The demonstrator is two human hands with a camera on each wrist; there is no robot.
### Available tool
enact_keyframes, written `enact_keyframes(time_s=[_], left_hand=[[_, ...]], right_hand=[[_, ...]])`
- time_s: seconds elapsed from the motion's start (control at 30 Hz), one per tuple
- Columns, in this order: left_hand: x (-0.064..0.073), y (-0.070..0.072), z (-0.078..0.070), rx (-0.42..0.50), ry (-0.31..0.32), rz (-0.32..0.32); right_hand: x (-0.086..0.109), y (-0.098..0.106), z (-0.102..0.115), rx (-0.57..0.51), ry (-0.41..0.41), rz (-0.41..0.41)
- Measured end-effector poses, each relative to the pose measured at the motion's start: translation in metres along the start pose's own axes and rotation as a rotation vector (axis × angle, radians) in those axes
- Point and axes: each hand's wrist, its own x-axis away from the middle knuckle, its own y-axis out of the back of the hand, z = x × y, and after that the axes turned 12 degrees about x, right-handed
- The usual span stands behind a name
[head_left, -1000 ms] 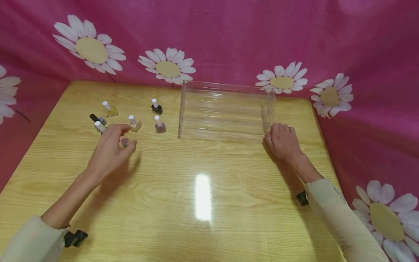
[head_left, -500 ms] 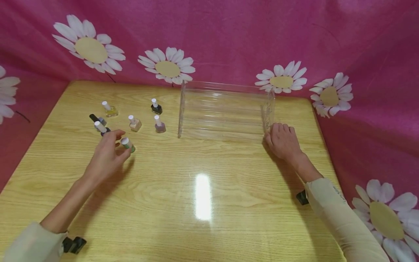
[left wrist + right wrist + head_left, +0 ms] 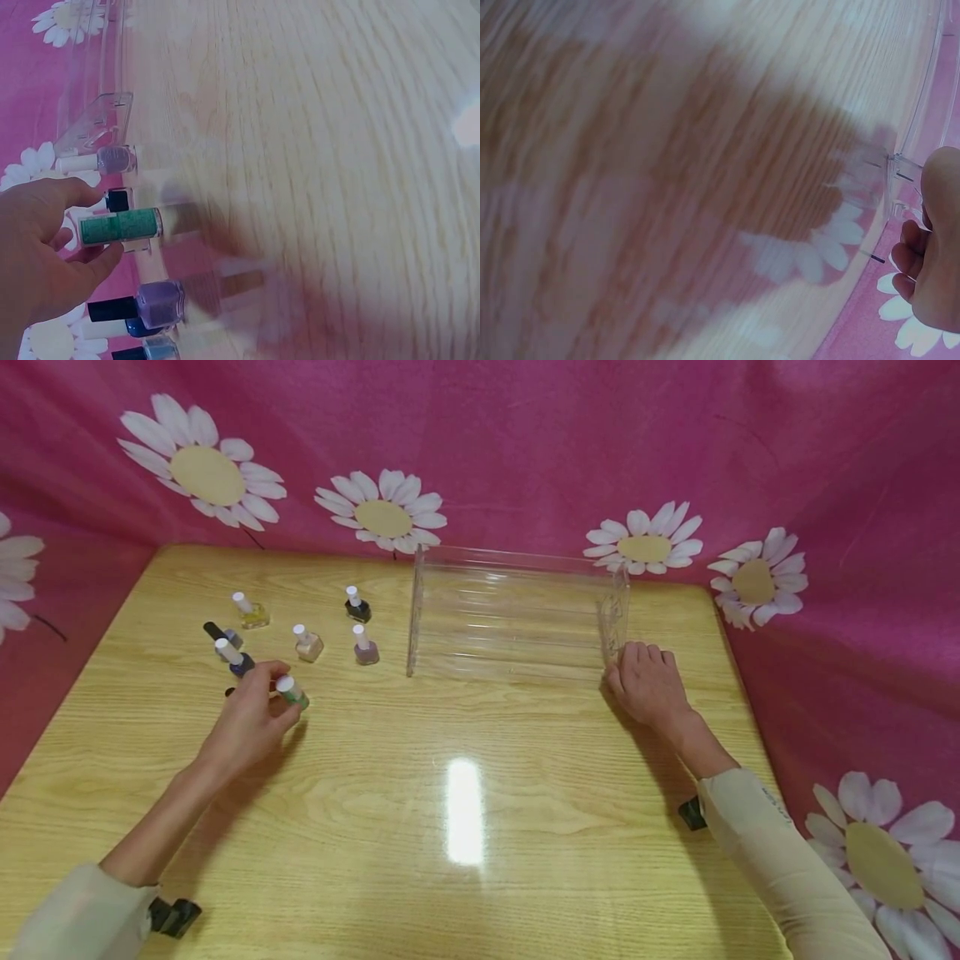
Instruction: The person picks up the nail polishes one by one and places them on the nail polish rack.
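Observation:
My left hand point(image 3: 243, 714) is around a small nail polish bottle point(image 3: 293, 692) with a white cap and a green body, thumb on one side and index finger on the other. In the left wrist view the thumb lies right at the green bottle point(image 3: 124, 226), while a small gap shows beside the index fingertip. Over on the right, my right hand point(image 3: 648, 685) grips the near right corner of a clear acrylic rack point(image 3: 414, 618) with curled fingers. The right wrist view shows those fingers point(image 3: 909, 259) beside the transparent end panel.
Left of the rack stand a mauve bottle point(image 3: 367, 651), a black bottle point(image 3: 358, 608), a beige bottle point(image 3: 308, 646) and a yellow bottle point(image 3: 256, 615). A dark blue bottle point(image 3: 239, 663) is close behind my left hand. A purple bottle point(image 3: 160, 303) stands beside the thumb.
My left hand has come down and slightly left around the green bottle, its fingers drawing closer to it. The right hand and rack stay put.

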Motion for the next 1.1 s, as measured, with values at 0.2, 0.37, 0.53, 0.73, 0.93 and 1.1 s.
enact_keyframes(time_s=[0.2,0.37,0.53,0.73,0.93,1.1], left_hand=[[-0.002,-0.004,0.002,0.071,0.012,-0.004],[-0.003,-0.009,0.004,0.174,0.075,0.003],[-0.003,-0.018,0.010,0.165,0.099,-0.033],[-0.003,-0.026,0.014,0.116,0.029,-0.112],[-0.004,-0.027,0.015,0.130,0.006,-0.158],[-0.003,-0.031,0.016,0.173,0.047,-0.223]], right_hand=[[0.001,0.000,0.000,0.001,-0.008,0.016],[0.002,-0.001,-0.001,-0.004,-0.014,0.036],[0.002,-0.002,-0.001,-0.011,-0.016,0.043],[0.001,-0.003,0.000,-0.012,-0.009,0.024],[0.002,-0.004,-0.001,-0.001,-0.001,-0.007],[0.001,-0.004,-0.001,-0.002,0.004,-0.011]])
